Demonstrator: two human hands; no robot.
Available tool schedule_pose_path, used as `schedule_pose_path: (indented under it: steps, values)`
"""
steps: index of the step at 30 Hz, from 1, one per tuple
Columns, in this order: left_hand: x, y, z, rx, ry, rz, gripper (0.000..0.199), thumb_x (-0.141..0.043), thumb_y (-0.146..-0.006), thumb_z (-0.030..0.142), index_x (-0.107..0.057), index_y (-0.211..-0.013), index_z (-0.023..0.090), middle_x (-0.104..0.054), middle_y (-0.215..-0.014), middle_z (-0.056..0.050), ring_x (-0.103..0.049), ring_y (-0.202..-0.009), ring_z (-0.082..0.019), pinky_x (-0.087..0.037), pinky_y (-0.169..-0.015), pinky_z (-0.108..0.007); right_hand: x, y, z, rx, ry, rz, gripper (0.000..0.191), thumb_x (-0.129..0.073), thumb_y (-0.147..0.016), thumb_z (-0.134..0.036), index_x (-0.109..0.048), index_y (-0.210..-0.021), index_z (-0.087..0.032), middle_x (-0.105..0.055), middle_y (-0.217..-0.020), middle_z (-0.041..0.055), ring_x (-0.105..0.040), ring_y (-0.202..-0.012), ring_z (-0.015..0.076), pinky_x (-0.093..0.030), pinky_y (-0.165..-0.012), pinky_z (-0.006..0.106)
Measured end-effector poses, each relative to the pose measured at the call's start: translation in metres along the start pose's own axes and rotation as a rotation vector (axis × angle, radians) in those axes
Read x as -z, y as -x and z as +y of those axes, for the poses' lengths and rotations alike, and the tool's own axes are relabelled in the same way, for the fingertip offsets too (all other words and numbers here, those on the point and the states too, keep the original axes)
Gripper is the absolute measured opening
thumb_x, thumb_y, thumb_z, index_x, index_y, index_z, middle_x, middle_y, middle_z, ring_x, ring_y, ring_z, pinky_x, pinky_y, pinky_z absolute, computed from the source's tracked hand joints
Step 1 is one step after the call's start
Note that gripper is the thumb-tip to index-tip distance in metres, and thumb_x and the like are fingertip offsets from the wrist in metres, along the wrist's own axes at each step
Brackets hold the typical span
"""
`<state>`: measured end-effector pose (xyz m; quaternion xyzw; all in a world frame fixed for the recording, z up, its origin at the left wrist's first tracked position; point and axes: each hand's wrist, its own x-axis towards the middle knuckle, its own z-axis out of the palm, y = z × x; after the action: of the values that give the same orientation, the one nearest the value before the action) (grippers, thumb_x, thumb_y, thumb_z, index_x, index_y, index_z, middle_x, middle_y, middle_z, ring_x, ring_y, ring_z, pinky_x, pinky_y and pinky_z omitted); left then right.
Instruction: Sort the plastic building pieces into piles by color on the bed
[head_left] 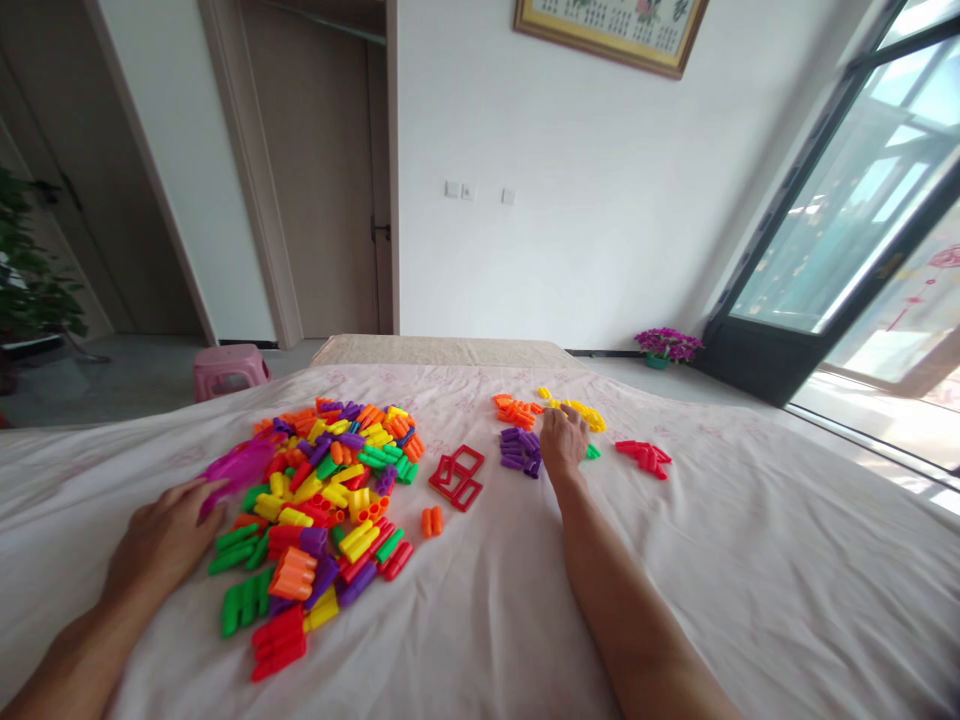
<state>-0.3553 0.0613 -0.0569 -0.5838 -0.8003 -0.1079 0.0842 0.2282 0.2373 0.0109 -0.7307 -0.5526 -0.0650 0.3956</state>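
Observation:
A large mixed pile of coloured plastic pieces (330, 490) lies on the pale cloth, left of centre. At its left edge my left hand (169, 530) rests against a magenta piece (241, 468), its fingers partly over it; what they grip is unclear. My right hand (564, 436) reaches over small sorted groups, its fingers bent downward and their tips hidden. Around it lie orange pieces (516, 412), yellow pieces (589, 415), purple pieces (520, 452) and a green piece (592, 452). Red pieces (645, 458) lie farther right.
Red square frames (457, 477) and an orange piece (432, 522) sit between the pile and the groups. Beyond the cloth-covered surface (735, 560) are a pink stool (231, 372), a pot of purple flowers (667, 346) and a door (319, 180).

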Motion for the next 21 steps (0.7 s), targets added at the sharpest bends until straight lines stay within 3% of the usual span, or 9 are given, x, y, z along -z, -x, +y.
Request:
schedule_pose_path:
  steps: [4,8,13,18,21]
  values:
    - [0.001,0.001,0.002,0.015,0.008,0.010,0.058,-0.030,-0.098,0.039,-0.064,-0.135,0.010,-0.063,-0.143,-0.020,-0.056,-0.133,-0.031,-0.042,-0.111,-0.045,-0.004,0.013,-0.033,0.239,-0.229,-0.090,0.037,-0.043,-0.103,-0.031,-0.077,-0.108,-0.019,-0.070,-0.124,0.0123,-0.061,-0.114,0.0247,-0.044,-0.105,0.039]
    - [0.003,0.002,0.004,0.024,0.008,0.020,0.056,-0.032,-0.098,0.039,-0.065,-0.134,0.012,-0.064,-0.142,-0.020,-0.058,-0.132,-0.031,-0.043,-0.111,-0.045,-0.004,0.041,-0.070,0.543,-0.398,-0.343,0.029,-0.049,-0.103,-0.029,-0.076,-0.109,-0.021,-0.075,-0.108,0.0080,-0.067,-0.103,0.0211,-0.050,-0.095,0.032]
    - [0.009,0.003,0.009,0.015,0.010,0.013,0.057,-0.029,-0.098,0.038,-0.065,-0.134,0.010,-0.064,-0.142,-0.020,-0.057,-0.134,-0.032,-0.042,-0.112,-0.046,-0.004,0.084,-0.103,0.884,-0.393,-0.588,0.023,-0.059,-0.101,-0.027,-0.075,-0.116,-0.023,-0.076,-0.112,0.0061,-0.066,-0.105,0.0202,-0.048,-0.098,0.032]
    - [0.010,0.003,0.009,0.024,-0.011,0.009,0.055,-0.030,-0.098,0.037,-0.064,-0.133,0.012,-0.065,-0.141,-0.019,-0.058,-0.134,-0.030,-0.044,-0.112,-0.044,-0.007,0.110,-0.115,0.980,-0.216,-0.709,0.050,-0.063,-0.101,-0.040,-0.056,-0.148,-0.027,-0.071,-0.123,0.0086,-0.062,-0.114,0.0237,-0.046,-0.099,0.036]
    - [0.006,0.002,0.006,0.017,-0.010,0.008,0.056,-0.028,-0.098,0.038,-0.063,-0.134,0.013,-0.063,-0.143,-0.021,-0.058,-0.135,-0.032,-0.044,-0.113,-0.045,-0.006,0.114,-0.119,0.997,-0.140,-0.710,0.055,-0.064,-0.100,-0.046,-0.053,-0.151,-0.029,-0.070,-0.119,0.0087,-0.060,-0.111,0.0247,-0.045,-0.096,0.037]
